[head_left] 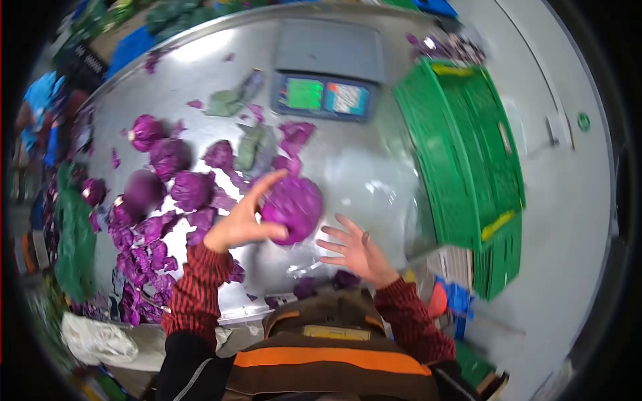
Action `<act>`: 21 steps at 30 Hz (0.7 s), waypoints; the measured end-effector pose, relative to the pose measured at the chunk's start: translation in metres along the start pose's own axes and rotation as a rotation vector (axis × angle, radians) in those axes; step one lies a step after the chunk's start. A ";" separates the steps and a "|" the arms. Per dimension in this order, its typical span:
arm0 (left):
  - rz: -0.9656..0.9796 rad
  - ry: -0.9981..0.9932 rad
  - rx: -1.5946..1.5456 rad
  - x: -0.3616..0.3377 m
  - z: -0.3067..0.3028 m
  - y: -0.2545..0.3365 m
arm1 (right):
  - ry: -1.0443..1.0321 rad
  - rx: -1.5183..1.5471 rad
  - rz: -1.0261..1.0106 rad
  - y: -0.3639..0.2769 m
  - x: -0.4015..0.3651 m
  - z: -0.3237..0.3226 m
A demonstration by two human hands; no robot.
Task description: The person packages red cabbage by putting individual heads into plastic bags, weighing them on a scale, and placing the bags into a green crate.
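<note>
Gripping red cabbage [295, 206] with left hand [242, 226], clamping its left side. Right hand [356, 250] is hovering open, fingers spread, just right of it and apart. Cabbage is looking round, glossy purple, with no clear long axis, over the steel table [364, 167]. Scale [328, 97] is sitting beyond.
</note>
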State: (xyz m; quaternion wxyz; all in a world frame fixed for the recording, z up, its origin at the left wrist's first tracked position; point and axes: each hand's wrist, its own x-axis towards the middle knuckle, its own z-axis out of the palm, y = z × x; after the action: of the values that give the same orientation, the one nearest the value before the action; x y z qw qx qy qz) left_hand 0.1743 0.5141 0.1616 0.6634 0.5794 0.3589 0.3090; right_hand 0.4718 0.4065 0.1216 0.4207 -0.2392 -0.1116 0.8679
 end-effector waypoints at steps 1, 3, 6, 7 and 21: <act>-0.091 -0.111 -0.101 -0.005 0.026 -0.006 | 0.023 0.077 -0.022 0.009 -0.016 -0.007; -0.186 -0.185 -0.217 -0.012 0.071 -0.037 | 0.111 0.047 -0.016 0.021 -0.048 -0.034; -0.307 -0.036 0.291 -0.006 0.120 -0.101 | 0.151 -0.050 0.072 0.028 -0.119 -0.061; -0.317 -0.046 0.292 -0.002 0.130 -0.117 | 0.158 -0.039 0.069 0.032 -0.140 -0.074; 0.175 0.133 0.795 0.020 0.176 -0.141 | 0.163 -0.373 0.177 -0.002 -0.253 -0.103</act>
State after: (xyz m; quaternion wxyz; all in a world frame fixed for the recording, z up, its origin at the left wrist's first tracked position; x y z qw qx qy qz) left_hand 0.3314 0.4147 0.0323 0.3346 0.7975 0.4419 0.2382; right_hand 0.6603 0.2084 0.1147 0.2989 -0.3912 -0.2141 0.8436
